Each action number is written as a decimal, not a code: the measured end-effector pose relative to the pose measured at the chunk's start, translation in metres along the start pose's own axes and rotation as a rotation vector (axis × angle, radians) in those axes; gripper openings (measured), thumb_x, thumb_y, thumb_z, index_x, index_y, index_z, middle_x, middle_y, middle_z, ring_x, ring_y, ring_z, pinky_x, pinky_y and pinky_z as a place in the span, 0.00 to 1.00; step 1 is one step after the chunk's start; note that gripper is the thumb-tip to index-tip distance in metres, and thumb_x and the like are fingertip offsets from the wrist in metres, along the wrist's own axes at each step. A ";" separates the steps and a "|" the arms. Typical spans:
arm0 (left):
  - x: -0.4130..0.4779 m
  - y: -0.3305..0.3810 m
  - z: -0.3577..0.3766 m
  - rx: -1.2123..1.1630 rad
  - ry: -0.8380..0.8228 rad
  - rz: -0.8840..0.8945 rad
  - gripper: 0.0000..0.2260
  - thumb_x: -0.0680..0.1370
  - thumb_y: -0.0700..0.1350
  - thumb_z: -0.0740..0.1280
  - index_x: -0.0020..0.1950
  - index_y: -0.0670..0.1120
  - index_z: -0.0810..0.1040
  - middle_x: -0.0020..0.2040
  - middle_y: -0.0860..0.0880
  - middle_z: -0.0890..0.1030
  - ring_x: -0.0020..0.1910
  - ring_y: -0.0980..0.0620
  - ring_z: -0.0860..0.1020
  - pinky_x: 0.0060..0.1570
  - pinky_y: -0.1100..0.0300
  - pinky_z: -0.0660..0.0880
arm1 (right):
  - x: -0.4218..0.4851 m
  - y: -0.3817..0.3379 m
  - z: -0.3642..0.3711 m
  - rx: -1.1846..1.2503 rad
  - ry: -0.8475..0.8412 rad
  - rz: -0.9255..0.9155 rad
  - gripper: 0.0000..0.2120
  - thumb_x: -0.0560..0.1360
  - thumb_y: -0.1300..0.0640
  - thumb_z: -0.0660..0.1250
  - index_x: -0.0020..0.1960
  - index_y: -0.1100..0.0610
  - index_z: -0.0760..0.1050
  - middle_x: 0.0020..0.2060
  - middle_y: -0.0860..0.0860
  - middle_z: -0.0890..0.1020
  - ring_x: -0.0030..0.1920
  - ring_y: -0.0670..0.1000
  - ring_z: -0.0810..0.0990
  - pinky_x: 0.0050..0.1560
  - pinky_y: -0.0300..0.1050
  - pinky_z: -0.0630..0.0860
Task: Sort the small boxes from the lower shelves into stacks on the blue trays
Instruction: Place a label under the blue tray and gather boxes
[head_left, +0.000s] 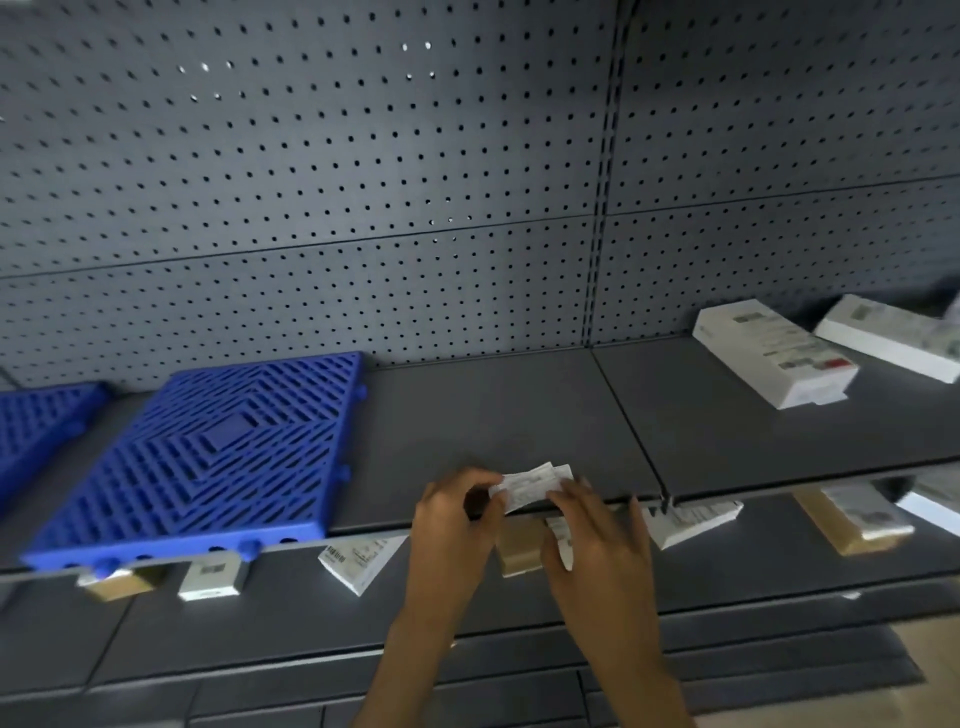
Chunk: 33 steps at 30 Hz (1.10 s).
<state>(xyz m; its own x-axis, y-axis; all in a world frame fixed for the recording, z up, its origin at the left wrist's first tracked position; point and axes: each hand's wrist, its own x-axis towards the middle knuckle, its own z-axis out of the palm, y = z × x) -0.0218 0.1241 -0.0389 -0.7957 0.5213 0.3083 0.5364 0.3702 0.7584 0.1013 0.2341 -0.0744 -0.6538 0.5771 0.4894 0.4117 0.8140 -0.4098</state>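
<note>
Just below the centre of the frame, a person's left hand (457, 514) and right hand (592, 530) together pinch a small white box (532, 483), fingertips curled on either end, above the front edge of a dark grey shelf (493, 405); blur hides whether it is one box or two pressed together; its long axis runs left to right, tipped slightly up at the right; a blue tray (208, 457) lies flat on that shelf at lower left, well apart from the box, nearer the left hand, bearing no stack; more small boxes (358, 561) lie scattered on the lower shelf (291, 597) beneath; the coming move is probably a carry leftward.
</note>
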 end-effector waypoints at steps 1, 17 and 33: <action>-0.001 0.001 0.001 -0.022 0.007 -0.016 0.07 0.76 0.42 0.75 0.50 0.54 0.84 0.47 0.61 0.84 0.48 0.59 0.82 0.49 0.62 0.78 | 0.000 0.000 -0.001 0.000 -0.004 0.000 0.22 0.72 0.56 0.75 0.65 0.53 0.79 0.69 0.47 0.78 0.71 0.48 0.75 0.75 0.66 0.63; -0.018 0.014 -0.021 -0.138 0.244 -0.072 0.10 0.73 0.35 0.76 0.45 0.51 0.86 0.41 0.63 0.85 0.41 0.64 0.83 0.44 0.73 0.75 | 0.004 0.000 -0.001 0.047 -0.045 0.018 0.21 0.70 0.58 0.78 0.62 0.49 0.81 0.68 0.46 0.79 0.70 0.48 0.76 0.74 0.66 0.63; -0.077 -0.076 -0.203 -0.464 0.312 -0.217 0.06 0.74 0.37 0.77 0.47 0.48 0.88 0.43 0.53 0.88 0.43 0.53 0.86 0.49 0.56 0.82 | -0.024 -0.189 0.015 0.867 -0.257 0.127 0.12 0.78 0.61 0.71 0.52 0.44 0.82 0.50 0.41 0.86 0.53 0.43 0.84 0.55 0.37 0.79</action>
<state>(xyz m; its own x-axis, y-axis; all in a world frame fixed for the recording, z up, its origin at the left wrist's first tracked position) -0.0582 -0.1001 -0.0037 -0.9561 0.1950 0.2189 0.2294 0.0325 0.9728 0.0297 0.0652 -0.0199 -0.8000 0.5422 0.2570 -0.0628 0.3503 -0.9345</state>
